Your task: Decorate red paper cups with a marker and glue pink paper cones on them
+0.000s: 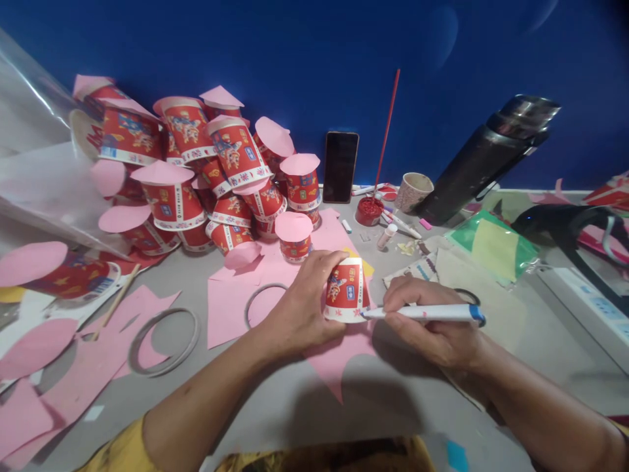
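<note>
A red paper cup (pixel 346 288) with a white band at its lower rim is upside down in my left hand (pixel 310 298), whose fingers wrap round its left side. My right hand (pixel 432 321) is closed on a white marker (pixel 437 313) with a blue end. The marker's tip touches the white band of the cup, where small pink flower marks show. Below the cup lies pink paper (pixel 339 373) with a cut edge. Behind my left hand stands another red cup (pixel 295 249) topped with a pink paper disc.
Stacked red cups with pink tops (pixel 184 131) fill the back left. Tape rings (pixel 132 347) and pink scraps (pixel 83 387) lie at left. A phone (pixel 340 167), a paper cup (pixel 413 192) and a black flask (pixel 484 160) stand at the back; a green packet (pixel 491 246) lies at right.
</note>
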The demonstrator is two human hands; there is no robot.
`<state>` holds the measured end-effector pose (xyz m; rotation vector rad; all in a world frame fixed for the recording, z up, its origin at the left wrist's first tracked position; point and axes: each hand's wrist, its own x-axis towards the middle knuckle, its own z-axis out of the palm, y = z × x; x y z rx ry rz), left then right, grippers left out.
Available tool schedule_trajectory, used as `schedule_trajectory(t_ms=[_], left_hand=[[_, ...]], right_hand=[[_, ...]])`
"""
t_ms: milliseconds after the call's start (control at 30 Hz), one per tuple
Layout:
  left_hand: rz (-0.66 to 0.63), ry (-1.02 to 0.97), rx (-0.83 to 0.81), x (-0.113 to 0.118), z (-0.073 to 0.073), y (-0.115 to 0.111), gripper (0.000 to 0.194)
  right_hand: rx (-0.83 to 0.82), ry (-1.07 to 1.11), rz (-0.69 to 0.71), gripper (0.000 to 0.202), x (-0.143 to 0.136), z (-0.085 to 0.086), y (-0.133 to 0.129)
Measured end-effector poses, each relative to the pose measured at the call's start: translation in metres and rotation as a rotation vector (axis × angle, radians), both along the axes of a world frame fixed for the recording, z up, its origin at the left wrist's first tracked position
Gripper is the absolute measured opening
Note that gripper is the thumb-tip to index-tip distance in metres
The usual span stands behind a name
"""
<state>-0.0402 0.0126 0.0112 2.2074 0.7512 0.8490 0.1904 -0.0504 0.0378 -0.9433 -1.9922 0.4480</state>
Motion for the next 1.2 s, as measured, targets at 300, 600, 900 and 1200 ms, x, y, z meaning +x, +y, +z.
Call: schedule_trajectory(t_ms=[300, 600, 900, 1200], left_hand=[[0.007, 0.001, -0.028, 0.0030, 0.0020, 0.0014, 0.075], [0.016, -0.002, -0.041, 0.0033, 0.0045, -0.0007, 0.073], [0.028, 0.023, -0.023, 0.0034, 0.0051, -0.0002, 0.071], [0.076, 0.049, -0.026, 0.0050, 0.0058, -0.0004, 0.075]], right_hand=[[0.036, 0.036, 0.015, 0.008, 0.0005, -0.0025, 0.0006], [0.033, -0.005, 0.032, 0.007, -0.0001, -0.0012, 0.0020], [0.021, 0.004, 0.048, 0.006, -0.0007, -0.0007, 0.0019], [0.034, 0.060, -0.004, 0.005, -0.0011, -0.0057, -0.0001]])
